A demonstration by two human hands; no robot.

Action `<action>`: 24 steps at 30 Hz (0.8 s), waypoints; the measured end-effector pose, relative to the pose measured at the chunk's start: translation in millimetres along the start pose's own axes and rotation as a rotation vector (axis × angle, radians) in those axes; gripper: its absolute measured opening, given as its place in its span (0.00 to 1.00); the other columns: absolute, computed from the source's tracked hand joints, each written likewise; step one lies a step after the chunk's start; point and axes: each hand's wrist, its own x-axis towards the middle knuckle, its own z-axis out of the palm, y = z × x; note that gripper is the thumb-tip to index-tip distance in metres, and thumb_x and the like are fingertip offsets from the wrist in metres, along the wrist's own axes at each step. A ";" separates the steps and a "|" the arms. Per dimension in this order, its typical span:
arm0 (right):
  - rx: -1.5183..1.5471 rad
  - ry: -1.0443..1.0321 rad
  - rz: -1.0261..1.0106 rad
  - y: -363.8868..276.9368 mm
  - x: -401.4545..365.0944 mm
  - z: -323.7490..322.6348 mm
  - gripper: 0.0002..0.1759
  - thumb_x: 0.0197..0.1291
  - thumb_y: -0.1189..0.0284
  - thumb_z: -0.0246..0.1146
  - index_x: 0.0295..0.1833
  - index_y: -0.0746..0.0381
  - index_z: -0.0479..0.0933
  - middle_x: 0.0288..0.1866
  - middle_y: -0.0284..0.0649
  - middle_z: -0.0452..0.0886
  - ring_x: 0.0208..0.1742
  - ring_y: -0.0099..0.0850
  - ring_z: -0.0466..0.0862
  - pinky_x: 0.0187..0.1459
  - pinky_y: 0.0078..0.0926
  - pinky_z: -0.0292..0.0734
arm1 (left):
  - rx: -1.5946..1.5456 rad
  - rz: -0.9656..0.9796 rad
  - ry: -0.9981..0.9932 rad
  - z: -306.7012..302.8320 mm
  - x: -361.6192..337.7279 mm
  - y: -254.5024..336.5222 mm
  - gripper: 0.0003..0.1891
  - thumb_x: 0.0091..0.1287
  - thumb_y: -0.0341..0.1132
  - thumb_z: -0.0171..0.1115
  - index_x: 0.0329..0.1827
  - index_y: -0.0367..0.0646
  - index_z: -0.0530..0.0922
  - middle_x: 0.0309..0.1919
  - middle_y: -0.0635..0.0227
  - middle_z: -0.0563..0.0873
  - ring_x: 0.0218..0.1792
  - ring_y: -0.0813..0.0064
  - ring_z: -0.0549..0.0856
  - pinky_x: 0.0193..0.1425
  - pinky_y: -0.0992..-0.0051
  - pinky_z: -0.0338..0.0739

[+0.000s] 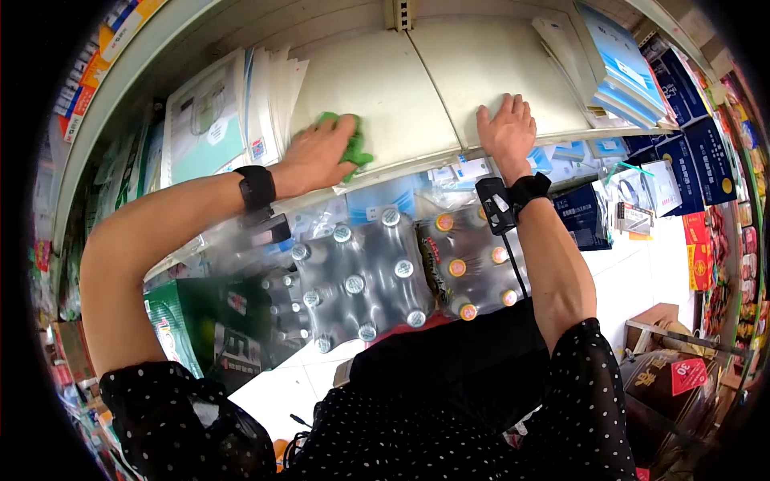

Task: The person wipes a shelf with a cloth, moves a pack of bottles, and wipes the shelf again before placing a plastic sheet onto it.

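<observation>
My left hand (317, 156) presses a crumpled green cloth (357, 148) onto the pale shelf board (393, 88), with fingers and thumb around it. Just left of that hand stand thin booklets or papers (208, 120) in clear sleeves. My right hand (509, 132) rests near the shelf's front edge, fingers stretched out, with nothing in it. To its right lies a stack of blue booklets (622, 68). Both wrists wear black straps, and a small black device sits at the right one.
Below the shelf are shrink-wrapped packs of bottles with white caps (357, 280) and orange caps (465, 264). A green carton (184, 321) stands at the left. Dark blue boxes (706, 160) and a brown package with a red label (674, 385) are at the right.
</observation>
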 end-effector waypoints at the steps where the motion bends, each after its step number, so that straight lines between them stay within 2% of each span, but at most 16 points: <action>1: 0.005 -0.008 0.002 -0.3 -1.5 -0.1 0.34 0.57 0.55 0.59 0.61 0.71 0.71 0.66 0.59 0.71 0.69 0.52 0.68 0.67 0.51 0.61 | -0.096 -0.120 -0.007 13.2 -0.5 -6.7 0.25 0.61 0.35 0.64 0.57 0.40 0.62 0.53 0.42 0.73 0.56 0.40 0.76 0.59 0.48 0.72; 2: 0.002 -0.012 0.002 0.4 -2.9 1.5 0.34 0.58 0.55 0.58 0.61 0.71 0.71 0.66 0.59 0.71 0.69 0.52 0.68 0.67 0.51 0.61 | -0.053 -0.120 0.021 23.4 1.2 -8.6 0.27 0.62 0.35 0.64 0.58 0.41 0.59 0.54 0.39 0.72 0.57 0.35 0.73 0.58 0.44 0.71; 6: -0.017 -0.016 0.002 2.1 0.3 3.8 0.35 0.58 0.55 0.58 0.62 0.72 0.70 0.67 0.59 0.70 0.70 0.53 0.67 0.68 0.52 0.60 | -0.049 -0.208 0.066 40.4 13.4 -6.0 0.26 0.62 0.39 0.66 0.57 0.42 0.61 0.55 0.41 0.71 0.58 0.36 0.72 0.58 0.42 0.70; 9: -0.010 -0.015 0.004 2.5 -2.1 6.0 0.35 0.59 0.55 0.58 0.62 0.72 0.70 0.67 0.60 0.69 0.70 0.53 0.67 0.68 0.52 0.59 | -0.140 -0.180 0.200 48.9 30.0 -13.8 0.24 0.63 0.39 0.65 0.56 0.43 0.63 0.55 0.42 0.72 0.58 0.37 0.72 0.59 0.42 0.68; 10: -0.003 -0.010 0.006 1.1 -2.6 6.5 0.35 0.59 0.54 0.57 0.63 0.72 0.70 0.68 0.60 0.69 0.70 0.53 0.67 0.68 0.52 0.59 | -0.147 -0.305 0.224 49.4 44.9 -9.6 0.22 0.64 0.40 0.64 0.55 0.43 0.65 0.54 0.43 0.74 0.58 0.38 0.73 0.59 0.42 0.66; 11: 0.004 -0.027 -0.001 -0.9 -3.8 6.4 0.35 0.59 0.54 0.57 0.63 0.71 0.70 0.68 0.60 0.69 0.70 0.53 0.66 0.69 0.53 0.59 | -0.140 -0.273 0.287 47.2 52.9 -8.7 0.22 0.64 0.41 0.63 0.55 0.43 0.66 0.54 0.42 0.75 0.58 0.38 0.73 0.58 0.42 0.66; 13: 0.004 -0.050 -0.016 2.5 -2.4 3.3 0.35 0.60 0.54 0.57 0.64 0.71 0.70 0.68 0.60 0.69 0.71 0.53 0.66 0.69 0.53 0.58 | -0.098 -0.348 0.357 44.1 82.1 -8.4 0.22 0.64 0.42 0.63 0.55 0.42 0.66 0.54 0.43 0.75 0.58 0.38 0.73 0.60 0.43 0.66; 16: -0.022 -0.049 -0.014 1.4 -3.7 0.5 0.35 0.61 0.54 0.56 0.65 0.71 0.69 0.69 0.59 0.68 0.71 0.53 0.65 0.69 0.52 0.58 | -0.057 -0.399 0.399 41.5 130.3 -27.4 0.24 0.65 0.43 0.63 0.58 0.41 0.66 0.56 0.45 0.76 0.60 0.41 0.73 0.61 0.43 0.65; 19: -0.019 -0.033 -0.016 -0.3 -3.8 -1.7 0.35 0.60 0.55 0.56 0.64 0.72 0.69 0.69 0.60 0.67 0.71 0.54 0.66 0.68 0.52 0.59 | -0.105 -0.372 0.333 26.9 168.6 -63.2 0.27 0.65 0.45 0.63 0.61 0.41 0.65 0.56 0.49 0.77 0.61 0.47 0.74 0.62 0.48 0.67; 20: -0.015 -0.029 -0.013 -0.6 -3.9 -2.7 0.35 0.60 0.55 0.56 0.64 0.72 0.69 0.69 0.60 0.68 0.70 0.54 0.66 0.68 0.52 0.59 | -0.084 -0.366 0.336 30.9 184.6 -84.9 0.28 0.65 0.46 0.64 0.63 0.42 0.65 0.57 0.51 0.78 0.60 0.51 0.77 0.61 0.52 0.72; 24: 0.002 -0.033 -0.016 -4.0 -2.4 -7.8 0.35 0.60 0.56 0.56 0.63 0.74 0.69 0.67 0.61 0.69 0.70 0.56 0.66 0.67 0.53 0.60 | -0.121 -0.434 0.335 20.7 220.3 -115.7 0.32 0.61 0.48 0.67 0.63 0.42 0.67 0.56 0.53 0.79 0.55 0.50 0.80 0.57 0.53 0.75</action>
